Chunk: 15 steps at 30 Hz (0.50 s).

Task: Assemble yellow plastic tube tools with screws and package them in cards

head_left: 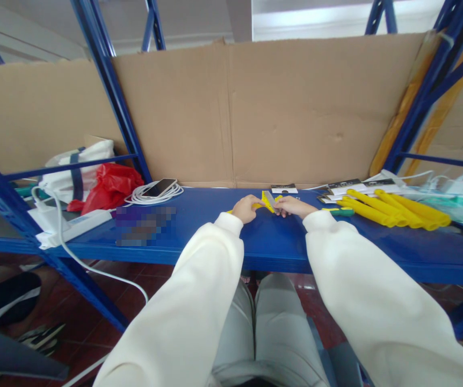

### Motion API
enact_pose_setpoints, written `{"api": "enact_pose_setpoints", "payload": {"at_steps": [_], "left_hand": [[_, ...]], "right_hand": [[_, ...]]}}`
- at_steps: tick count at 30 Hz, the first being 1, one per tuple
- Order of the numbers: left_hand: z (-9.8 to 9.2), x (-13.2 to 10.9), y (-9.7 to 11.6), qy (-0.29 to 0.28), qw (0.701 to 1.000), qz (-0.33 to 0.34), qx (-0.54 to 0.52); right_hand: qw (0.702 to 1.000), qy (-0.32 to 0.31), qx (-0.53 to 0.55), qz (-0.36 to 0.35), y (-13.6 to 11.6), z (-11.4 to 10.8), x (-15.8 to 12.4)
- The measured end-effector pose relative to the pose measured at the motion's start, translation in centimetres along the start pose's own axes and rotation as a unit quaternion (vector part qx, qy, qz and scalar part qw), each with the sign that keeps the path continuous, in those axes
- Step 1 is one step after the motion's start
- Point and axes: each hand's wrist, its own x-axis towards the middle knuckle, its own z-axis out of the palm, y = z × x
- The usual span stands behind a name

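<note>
Both arms in white sleeves reach out over a blue metal shelf (215, 236). My left hand (246, 208) is closed around the yellow handle of a small yellow tool (268, 200). My right hand (291, 206) pinches the grey blade-like end of the same tool from the right. The two hands meet at the middle of the shelf, just above its surface. How the fingers sit under the tool is hidden.
Several yellow handles (392, 209) lie in a row at the right beside black-and-white cards (360, 186) and plastic packets (453, 207). A phone on a coiled white cable (157, 191), a red bag (110, 188) and a white power strip (74, 226) are at the left. Cardboard (296, 107) backs the shelf.
</note>
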Motion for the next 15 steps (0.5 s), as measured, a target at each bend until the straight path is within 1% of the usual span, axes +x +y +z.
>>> {"api": "enact_pose_setpoints", "payload": {"at_steps": [5, 9, 11, 15], "left_hand": [[0.2, 0.1, -0.2, 0.005, 1.000, 0.010, -0.006], [0.0, -0.2, 0.3, -0.002, 1.000, 0.010, 0.028], [-0.2, -0.4, 0.8, -0.022, 0.997, 0.012, 0.067], [-0.7, -1.0, 1.9, -0.088, 0.983, 0.003, 0.160]], "right_hand": [[0.999, -0.001, 0.032, -0.010, 0.4, 0.0, 0.0], [0.998, 0.017, 0.058, -0.010, 0.5, 0.2, 0.2], [0.997, 0.016, 0.068, -0.016, 0.6, 0.3, 0.2], [0.995, -0.007, 0.087, -0.047, 0.9, 0.5, 0.1]]}}
